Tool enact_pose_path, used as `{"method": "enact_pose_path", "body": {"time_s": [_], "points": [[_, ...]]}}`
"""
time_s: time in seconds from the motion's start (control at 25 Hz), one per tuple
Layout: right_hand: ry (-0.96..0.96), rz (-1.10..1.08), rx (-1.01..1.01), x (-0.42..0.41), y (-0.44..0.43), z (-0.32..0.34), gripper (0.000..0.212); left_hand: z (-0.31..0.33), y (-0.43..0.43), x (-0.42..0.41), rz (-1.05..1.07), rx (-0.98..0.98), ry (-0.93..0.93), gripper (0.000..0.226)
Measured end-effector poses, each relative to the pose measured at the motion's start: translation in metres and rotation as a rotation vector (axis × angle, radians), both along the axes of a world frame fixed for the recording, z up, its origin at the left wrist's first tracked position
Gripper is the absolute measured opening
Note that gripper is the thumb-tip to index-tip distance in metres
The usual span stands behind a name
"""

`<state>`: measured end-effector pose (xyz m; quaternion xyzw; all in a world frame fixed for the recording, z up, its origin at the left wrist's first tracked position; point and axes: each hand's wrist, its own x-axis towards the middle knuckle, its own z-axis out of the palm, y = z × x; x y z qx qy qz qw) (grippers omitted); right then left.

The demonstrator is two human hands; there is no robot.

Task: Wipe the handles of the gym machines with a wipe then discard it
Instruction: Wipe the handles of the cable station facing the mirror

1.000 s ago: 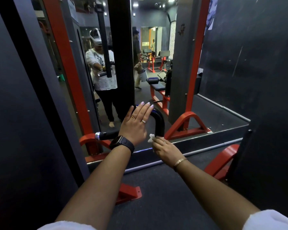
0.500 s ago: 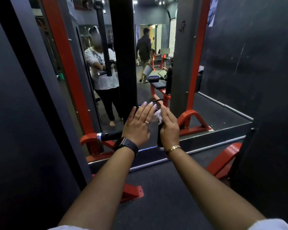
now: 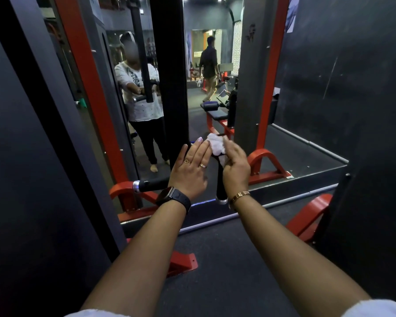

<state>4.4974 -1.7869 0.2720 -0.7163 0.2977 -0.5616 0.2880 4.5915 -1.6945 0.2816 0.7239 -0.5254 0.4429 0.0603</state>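
Risen to the top bend of the black padded L-shaped machine handle (image 3: 220, 186), the right hand (image 3: 236, 167) pinches the crumpled white wipe (image 3: 216, 144) there in its grip; the left hand (image 3: 190, 172), grip spread, rests just beside it.

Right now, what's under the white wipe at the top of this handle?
The wipe is pressed by the right hand over the upper bend of the black handle. Below it the upright part and silver end cap show; the bend itself is covered by wipe and hand.

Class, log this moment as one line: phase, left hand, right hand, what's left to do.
phase: wiping handle | left hand: flat on handle's bend | right hand: holds wipe against handle's top | left: discard wipe
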Motion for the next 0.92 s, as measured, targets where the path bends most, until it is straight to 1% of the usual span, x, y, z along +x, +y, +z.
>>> {"method": "enact_pose_path", "body": {"time_s": [0.04, 0.08, 0.16, 0.24, 0.28, 0.32, 0.4, 0.44, 0.52, 0.56, 0.6, 0.64, 0.68, 0.72, 0.76, 0.8, 0.84, 0.88, 0.92], "points": [[-0.004, -0.004, -0.017, 0.001, 0.000, -0.006, 0.052, 0.000, 0.000, 0.000, 0.001, -0.001, 0.001, 0.090], [-0.024, -0.024, 0.018, -0.001, 0.000, -0.015, 0.043, 0.000, 0.000, -0.001, 0.006, 0.002, 0.003, 0.091], [-0.015, -0.081, 0.188, -0.006, 0.002, -0.044, 0.027, 0.000, 0.000, -0.002, 0.023, 0.007, 0.004, 0.092], [0.121, -0.065, 0.399, -0.013, 0.004, -0.069, 0.020, -0.001, 0.000, -0.002, 0.035, 0.014, 0.005, 0.093], [0.179, -0.039, 0.463, -0.015, 0.003, -0.075, 0.020, -0.001, 0.000, -0.002, 0.040, 0.015, 0.005, 0.093], [0.189, -0.037, 0.486, -0.017, -0.001, -0.072, 0.020, -0.001, 0.000, -0.002, 0.041, 0.012, 0.004, 0.093], [0.106, -0.103, 0.450, -0.015, -0.010, -0.050, 0.022, -0.001, -0.001, -0.002, 0.029, 0.002, 0.014, 0.093], [0.053, -0.121, 0.412, -0.013, -0.013, -0.035, 0.029, -0.001, -0.001, -0.001, 0.015, -0.004, 0.021, 0.093], [-0.022, -0.044, 0.288, -0.007, -0.011, -0.006, 0.051, -0.002, -0.002, 0.000, -0.004, -0.013, 0.026, 0.095], [-0.029, 0.019, 0.225, -0.005, -0.008, 0.000, 0.060, -0.002, -0.002, 0.000, -0.008, -0.013, 0.025, 0.095], [-0.015, 0.054, 0.178, -0.003, -0.003, 0.000, 0.064, -0.002, -0.002, 0.000, -0.013, -0.014, 0.026, 0.094], [0.003, 0.049, 0.151, -0.003, -0.001, -0.008, 0.062, -0.002, -0.002, 0.000, -0.017, -0.014, 0.029, 0.094], [0.021, 0.008, 0.167, -0.004, 0.001, -0.021, 0.054, -0.002, -0.002, 0.000, -0.016, -0.011, 0.034, 0.094], [0.040, -0.040, 0.227, -0.006, 0.003, -0.036, 0.043, -0.001, -0.001, -0.001, -0.010, -0.007, 0.036, 0.094], [0.087, -0.067, 0.335, -0.009, 0.006, -0.051, 0.028, -0.001, 0.000, -0.001, -0.003, -0.003, 0.035, 0.094], [0.164, -0.069, 0.457, -0.013, 0.008, -0.064, 0.019, -0.001, 0.000, -0.001, 0.002, 0.001, 0.034, 0.094], [0.238, -0.081, 0.525, -0.015, 0.008, -0.071, 0.026, -0.001, 0.001, -0.002, 0.008, 0.006, 0.032, 0.094], [0.267, -0.112, 0.547, -0.016, 0.005, -0.071, 0.031, -0.001, 0.001, -0.002, 0.013, 0.011, 0.031, 0.095], [0.215, -0.137, 0.532, -0.014, 0.000, -0.063, 0.028, 0.000, 0.001, -0.002, 0.016, 0.014, 0.033, 0.094]]}}
